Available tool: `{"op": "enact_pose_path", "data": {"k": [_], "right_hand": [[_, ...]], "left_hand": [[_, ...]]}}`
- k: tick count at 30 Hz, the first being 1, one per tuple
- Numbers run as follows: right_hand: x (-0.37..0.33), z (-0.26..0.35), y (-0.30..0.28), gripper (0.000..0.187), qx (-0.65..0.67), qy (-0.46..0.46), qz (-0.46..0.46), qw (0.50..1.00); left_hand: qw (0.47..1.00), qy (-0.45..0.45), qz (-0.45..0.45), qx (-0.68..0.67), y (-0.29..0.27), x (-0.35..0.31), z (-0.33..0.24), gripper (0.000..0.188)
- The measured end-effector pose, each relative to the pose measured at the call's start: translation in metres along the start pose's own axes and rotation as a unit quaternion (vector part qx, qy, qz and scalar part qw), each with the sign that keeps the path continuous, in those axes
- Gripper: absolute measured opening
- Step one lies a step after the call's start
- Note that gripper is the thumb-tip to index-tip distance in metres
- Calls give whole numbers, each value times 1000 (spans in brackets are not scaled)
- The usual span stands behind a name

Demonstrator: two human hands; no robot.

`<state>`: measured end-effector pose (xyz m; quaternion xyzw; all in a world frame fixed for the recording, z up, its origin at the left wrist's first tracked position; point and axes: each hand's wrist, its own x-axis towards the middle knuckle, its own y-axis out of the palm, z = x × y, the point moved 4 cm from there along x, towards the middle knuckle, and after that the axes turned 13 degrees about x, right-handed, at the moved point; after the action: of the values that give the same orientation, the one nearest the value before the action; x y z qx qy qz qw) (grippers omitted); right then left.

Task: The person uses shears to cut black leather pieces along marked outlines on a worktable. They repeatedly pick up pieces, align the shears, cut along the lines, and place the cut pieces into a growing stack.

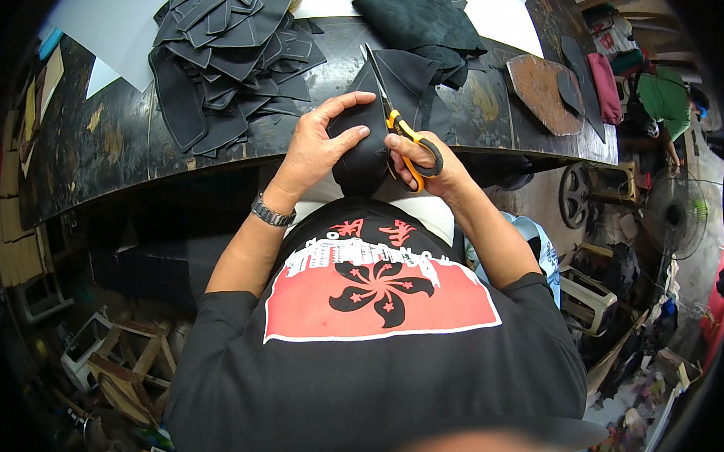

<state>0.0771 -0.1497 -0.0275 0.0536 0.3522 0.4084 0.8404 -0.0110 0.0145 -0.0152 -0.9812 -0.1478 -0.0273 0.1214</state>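
My right hand (425, 163) is closed around the yellow-and-black handles of a pair of scissors (405, 129). Their blades point away from me, tips slightly apart, over a piece of black leather (357, 155) with pale marked lines. That piece hangs over the table's front edge toward my lap. My left hand (319, 140) grips its left side, thumb and forefinger lying on top, the other fingers partly hidden. More of the black sheet (408, 69) spreads on the table beyond the blades; whether it is the same piece I cannot tell.
On the dark, worn table (123, 127) a heap of cut black leather pieces (225, 58) lies at the back left. A folded dark hide (417, 17) rests behind the scissors. To the right are a brown board (544, 95) and a pink roll (605, 88). A person in green (662, 100) is farther right.
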Motion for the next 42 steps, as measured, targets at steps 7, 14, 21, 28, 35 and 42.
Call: {"op": "enact_pose_path", "data": {"k": [7,14,21,28,35,42], "right_hand": [[2,1,-7,46,36,-19,-24,999],[-12,20,-4,42,83,-118,-25,989],[-26,25,8,17,116,-172,-28,978],[-25,19,2,24,156,-215,-84,960],[-20,17,2,24,163,-218,-53,961],[-23,27,5,18,64,-242,-9,968]], "left_hand": [[999,21,-36,-7,-1,5,-4,73],[993,-25,115,0,-15,6,-27,70],[962,81,185,183,-24,25,-63,61],[979,103,131,116,-18,30,-61,55],[962,83,200,164,-7,22,-55,68],[945,121,214,216,-10,28,-65,73]]}}
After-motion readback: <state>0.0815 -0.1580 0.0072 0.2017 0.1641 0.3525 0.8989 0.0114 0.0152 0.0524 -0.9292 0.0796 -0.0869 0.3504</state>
